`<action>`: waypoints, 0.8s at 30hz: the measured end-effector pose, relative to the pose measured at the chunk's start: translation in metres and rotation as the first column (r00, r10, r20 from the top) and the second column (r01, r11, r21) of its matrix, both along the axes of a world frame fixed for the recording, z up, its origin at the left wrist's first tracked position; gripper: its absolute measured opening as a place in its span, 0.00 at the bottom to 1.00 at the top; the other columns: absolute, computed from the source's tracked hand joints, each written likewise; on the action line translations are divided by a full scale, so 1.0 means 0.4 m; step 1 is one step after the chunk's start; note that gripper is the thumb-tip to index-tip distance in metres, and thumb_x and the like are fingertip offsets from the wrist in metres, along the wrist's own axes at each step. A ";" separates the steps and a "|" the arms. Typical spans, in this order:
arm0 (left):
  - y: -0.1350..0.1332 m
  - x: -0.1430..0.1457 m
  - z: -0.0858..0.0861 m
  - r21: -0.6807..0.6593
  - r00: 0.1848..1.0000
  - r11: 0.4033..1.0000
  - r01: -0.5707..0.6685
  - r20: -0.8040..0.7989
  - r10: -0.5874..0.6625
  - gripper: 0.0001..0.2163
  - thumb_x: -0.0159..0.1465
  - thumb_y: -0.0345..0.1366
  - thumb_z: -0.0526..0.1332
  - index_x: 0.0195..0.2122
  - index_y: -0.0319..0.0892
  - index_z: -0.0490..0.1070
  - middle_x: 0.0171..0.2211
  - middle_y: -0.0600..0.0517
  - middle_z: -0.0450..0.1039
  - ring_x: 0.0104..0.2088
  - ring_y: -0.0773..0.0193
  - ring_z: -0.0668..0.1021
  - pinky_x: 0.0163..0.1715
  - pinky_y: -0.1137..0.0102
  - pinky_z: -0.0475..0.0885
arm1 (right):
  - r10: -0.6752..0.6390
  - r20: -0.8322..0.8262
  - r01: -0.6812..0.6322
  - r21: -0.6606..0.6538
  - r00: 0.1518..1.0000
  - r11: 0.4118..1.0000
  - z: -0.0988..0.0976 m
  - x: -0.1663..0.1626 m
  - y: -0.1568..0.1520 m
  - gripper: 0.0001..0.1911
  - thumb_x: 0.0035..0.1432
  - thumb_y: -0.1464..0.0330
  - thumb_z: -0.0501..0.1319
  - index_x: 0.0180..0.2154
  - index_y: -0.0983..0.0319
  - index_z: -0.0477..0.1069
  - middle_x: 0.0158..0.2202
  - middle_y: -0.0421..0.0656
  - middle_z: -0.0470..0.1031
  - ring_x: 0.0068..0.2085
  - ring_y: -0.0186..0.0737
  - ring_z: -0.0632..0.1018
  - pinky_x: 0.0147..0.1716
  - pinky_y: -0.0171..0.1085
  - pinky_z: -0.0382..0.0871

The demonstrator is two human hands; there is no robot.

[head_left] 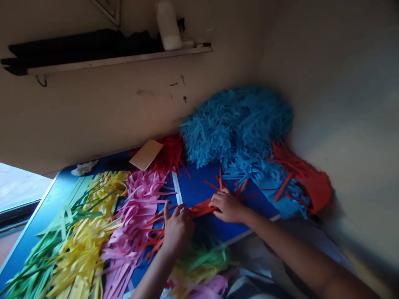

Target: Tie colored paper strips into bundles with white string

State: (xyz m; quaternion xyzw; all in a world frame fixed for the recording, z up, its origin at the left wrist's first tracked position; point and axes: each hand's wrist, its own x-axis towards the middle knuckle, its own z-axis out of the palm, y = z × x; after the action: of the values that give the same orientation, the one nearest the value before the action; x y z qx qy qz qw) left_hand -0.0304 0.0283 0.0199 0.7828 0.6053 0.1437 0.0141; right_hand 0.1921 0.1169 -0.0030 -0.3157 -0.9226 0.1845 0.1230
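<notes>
A red fringed paper strip [202, 207] lies stretched between my two hands over the blue table. My left hand [178, 226] is closed on its left end, with one finger raised; red fringes stick out to the left past it. My right hand [230, 206] is closed on the strip's right end, and more red fringes spread out beyond the knuckles. Left of my left hand runs a pink paper fringe [137, 211]. Beside it lie a yellow paper fringe [85, 241] and a green paper fringe [46, 253]. My fingertips are partly hidden.
A large blue fringed paper heap [240, 124] fills the table's back corner, with red fringed paper [316, 191] to its right. A tan card [146, 154] rests on more red fringe. Blurred coloured fringe [202, 265] is near my body. A wall shelf [124, 59] hangs above.
</notes>
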 end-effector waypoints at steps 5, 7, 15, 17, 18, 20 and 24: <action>-0.007 -0.020 -0.018 0.003 0.995 0.998 -0.068 0.074 0.067 0.08 0.64 0.35 0.60 0.35 0.52 0.79 0.38 0.54 0.81 0.48 0.53 0.77 0.63 0.42 0.42 | -0.048 0.011 0.048 -0.035 0.999 0.998 0.005 0.011 0.026 0.05 0.62 0.68 0.63 0.33 0.57 0.78 0.37 0.39 0.78 0.42 0.37 0.75 0.44 0.39 0.54; -0.005 -0.024 -0.025 -0.018 0.992 0.996 -0.092 0.084 0.093 0.09 0.65 0.36 0.58 0.34 0.51 0.79 0.37 0.53 0.81 0.47 0.53 0.76 0.61 0.43 0.45 | -0.099 0.029 0.099 -0.025 0.995 0.995 0.007 0.004 0.028 0.08 0.63 0.67 0.62 0.32 0.59 0.77 0.35 0.39 0.78 0.40 0.37 0.75 0.42 0.40 0.54; 0.028 -0.014 -0.026 -0.069 0.984 0.982 -0.176 0.026 0.178 0.13 0.66 0.36 0.55 0.26 0.46 0.76 0.34 0.50 0.79 0.43 0.54 0.74 0.55 0.50 0.55 | -0.261 0.113 0.256 0.060 0.959 0.965 -0.008 -0.040 0.030 0.12 0.63 0.66 0.59 0.29 0.63 0.75 0.32 0.44 0.77 0.36 0.39 0.75 0.42 0.41 0.52; 0.034 -0.008 -0.025 -0.071 0.980 0.978 -0.196 0.020 0.198 0.14 0.66 0.37 0.55 0.24 0.46 0.75 0.32 0.50 0.78 0.42 0.55 0.74 0.54 0.51 0.55 | -0.271 0.125 0.265 0.062 0.954 0.962 -0.011 -0.044 0.035 0.11 0.63 0.65 0.60 0.29 0.63 0.75 0.32 0.44 0.77 0.35 0.39 0.75 0.41 0.41 0.53; 0.036 -0.005 -0.025 -0.072 0.978 0.975 -0.208 0.017 0.210 0.14 0.65 0.38 0.56 0.24 0.45 0.74 0.32 0.50 0.78 0.42 0.55 0.74 0.53 0.51 0.55 | -0.273 0.130 0.267 0.059 0.953 0.962 -0.013 -0.045 0.037 0.11 0.62 0.65 0.60 0.29 0.63 0.75 0.32 0.44 0.77 0.34 0.39 0.75 0.41 0.41 0.53; 0.039 0.000 -0.026 -0.074 0.972 0.970 -0.233 0.007 0.234 0.15 0.65 0.39 0.56 0.22 0.45 0.73 0.30 0.50 0.78 0.41 0.55 0.74 0.52 0.51 0.56 | -0.272 0.136 0.268 0.049 0.952 0.962 -0.014 -0.047 0.043 0.12 0.62 0.64 0.61 0.28 0.63 0.75 0.31 0.43 0.77 0.33 0.38 0.75 0.41 0.41 0.54; 0.040 -0.001 -0.024 -0.076 0.965 0.962 -0.261 -0.010 0.261 0.13 0.64 0.39 0.57 0.24 0.45 0.74 0.30 0.49 0.77 0.41 0.53 0.75 0.50 0.52 0.58 | -0.287 0.131 0.285 0.036 0.949 0.958 -0.005 -0.042 0.049 0.12 0.61 0.63 0.64 0.27 0.62 0.74 0.29 0.41 0.77 0.32 0.38 0.75 0.40 0.41 0.54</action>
State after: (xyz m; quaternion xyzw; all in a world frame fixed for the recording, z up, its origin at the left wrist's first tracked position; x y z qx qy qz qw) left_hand -0.0306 0.0442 0.0104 0.6952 0.7081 0.1210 0.0251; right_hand 0.1755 0.1366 -0.0051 -0.4568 -0.8747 0.1355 0.0884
